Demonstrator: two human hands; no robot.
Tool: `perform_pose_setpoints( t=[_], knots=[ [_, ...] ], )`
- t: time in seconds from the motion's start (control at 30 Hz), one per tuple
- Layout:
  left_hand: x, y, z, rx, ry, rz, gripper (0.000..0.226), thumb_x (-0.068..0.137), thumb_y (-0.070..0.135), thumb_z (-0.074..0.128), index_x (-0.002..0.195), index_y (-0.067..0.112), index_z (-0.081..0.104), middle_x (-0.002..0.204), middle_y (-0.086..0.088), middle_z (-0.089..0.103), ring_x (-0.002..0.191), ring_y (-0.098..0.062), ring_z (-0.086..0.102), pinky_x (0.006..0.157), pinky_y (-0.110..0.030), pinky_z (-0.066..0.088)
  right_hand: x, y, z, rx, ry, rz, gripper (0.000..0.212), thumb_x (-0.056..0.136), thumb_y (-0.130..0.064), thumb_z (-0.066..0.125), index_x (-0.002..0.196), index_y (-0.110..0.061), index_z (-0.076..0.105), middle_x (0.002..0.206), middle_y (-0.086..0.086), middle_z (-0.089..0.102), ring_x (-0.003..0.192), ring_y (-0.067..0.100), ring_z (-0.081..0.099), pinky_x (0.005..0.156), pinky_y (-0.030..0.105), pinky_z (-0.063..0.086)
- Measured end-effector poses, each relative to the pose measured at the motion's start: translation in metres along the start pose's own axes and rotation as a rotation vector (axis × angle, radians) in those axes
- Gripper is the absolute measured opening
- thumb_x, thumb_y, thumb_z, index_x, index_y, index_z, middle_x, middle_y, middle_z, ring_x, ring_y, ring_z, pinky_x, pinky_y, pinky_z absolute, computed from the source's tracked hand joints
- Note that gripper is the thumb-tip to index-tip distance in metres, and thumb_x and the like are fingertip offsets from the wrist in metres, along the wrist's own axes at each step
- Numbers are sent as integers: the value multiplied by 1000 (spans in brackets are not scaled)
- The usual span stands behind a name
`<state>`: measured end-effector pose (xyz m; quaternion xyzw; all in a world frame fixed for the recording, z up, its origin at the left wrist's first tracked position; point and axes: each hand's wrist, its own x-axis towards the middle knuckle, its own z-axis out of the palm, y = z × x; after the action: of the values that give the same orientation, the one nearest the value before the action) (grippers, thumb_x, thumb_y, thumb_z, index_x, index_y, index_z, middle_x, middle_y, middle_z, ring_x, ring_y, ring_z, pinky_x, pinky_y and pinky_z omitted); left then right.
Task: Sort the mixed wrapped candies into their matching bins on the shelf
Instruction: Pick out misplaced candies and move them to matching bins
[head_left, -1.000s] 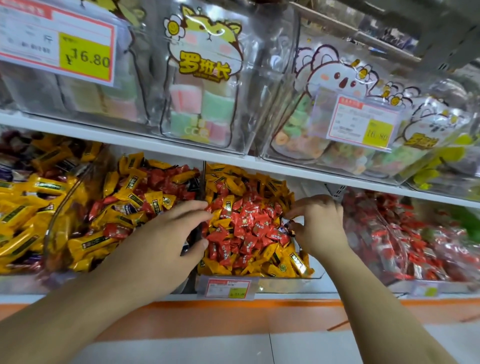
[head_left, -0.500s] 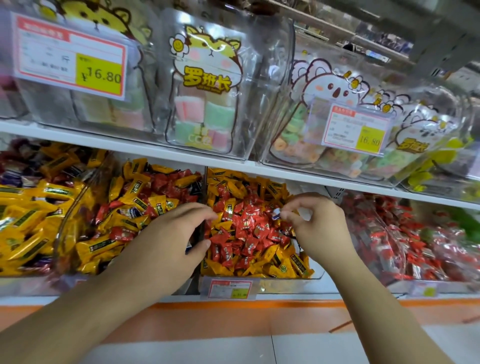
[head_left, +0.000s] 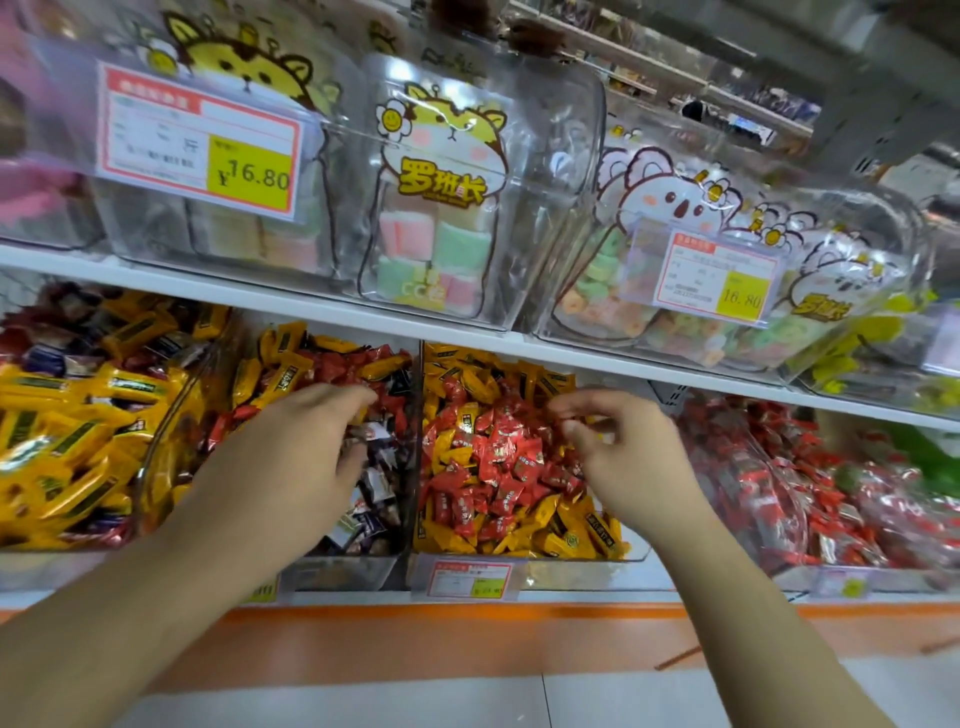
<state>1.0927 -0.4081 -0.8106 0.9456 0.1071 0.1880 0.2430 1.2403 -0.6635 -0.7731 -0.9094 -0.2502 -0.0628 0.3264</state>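
Over the candy bins, left hand (head_left: 291, 457) reaches flat; right hand (head_left: 628, 457) fingers curl, grip unclear.

a white shelf board (head_left: 322, 312) runs across a shop display, an orange strip (head_left: 467, 639) edging its base. pale floor tiles (head_left: 415, 701) lie below. more shelving (head_left: 727, 83) recedes, blurred, behind.
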Motion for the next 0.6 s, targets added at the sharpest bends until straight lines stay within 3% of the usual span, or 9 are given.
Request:
perform_pose_setpoints(
  t=[0.1,0.17,0.2,0.27,0.33,0.43,0.6],
  knots=[
    [0,1,-1,-23,-79,38,54,104,22,51,154,38,39,152,19,43,87,7,48,74,-7,37,3,34,-9,-196,-13,76,30,93,-5,65,104,-31,77,116,-13,71,114,11,62,90,20,45],
    [-1,9,5,-43,-142,120,53,107,28,45,156,44,33,156,30,30,121,15,40,95,-1,27,4,51,-7,-277,-55,46,31,92,-4,66,104,-30,77,119,-8,70,119,18,59,97,27,45],
    [-2,12,9,-38,-169,156,52,108,34,42,157,47,29,159,35,21,134,18,25,103,0,17,5,57,-5,-303,-67,12,32,91,-3,68,104,-30,78,117,-9,71,119,19,59,97,27,43],
    [-4,19,18,-39,-233,183,53,108,44,37,158,52,21,158,41,5,142,20,1,113,-6,5,8,65,1,-344,-66,-61,30,88,-4,73,102,-30,79,112,-13,72,118,18,57,97,28,41],
    [-6,21,26,-35,-281,187,54,107,50,36,158,52,19,161,39,1,145,18,-7,124,-18,11,12,71,7,-358,-56,-95,28,84,-7,78,98,-31,80,109,-14,73,115,19,58,98,35,45],
    [-7,21,34,7,-298,194,56,106,52,36,160,49,19,164,35,0,144,19,-20,128,-27,10,15,78,15,-407,-43,-105,27,81,-11,81,93,-36,80,105,-18,72,113,22,56,96,45,44],
    [-7,24,33,33,-295,198,56,106,52,35,159,47,22,162,38,-4,143,19,-23,117,-13,1,17,75,20,-536,-99,-69,16,88,-26,76,89,-42,79,110,-24,67,123,15,40,87,27,15]
  ],
)
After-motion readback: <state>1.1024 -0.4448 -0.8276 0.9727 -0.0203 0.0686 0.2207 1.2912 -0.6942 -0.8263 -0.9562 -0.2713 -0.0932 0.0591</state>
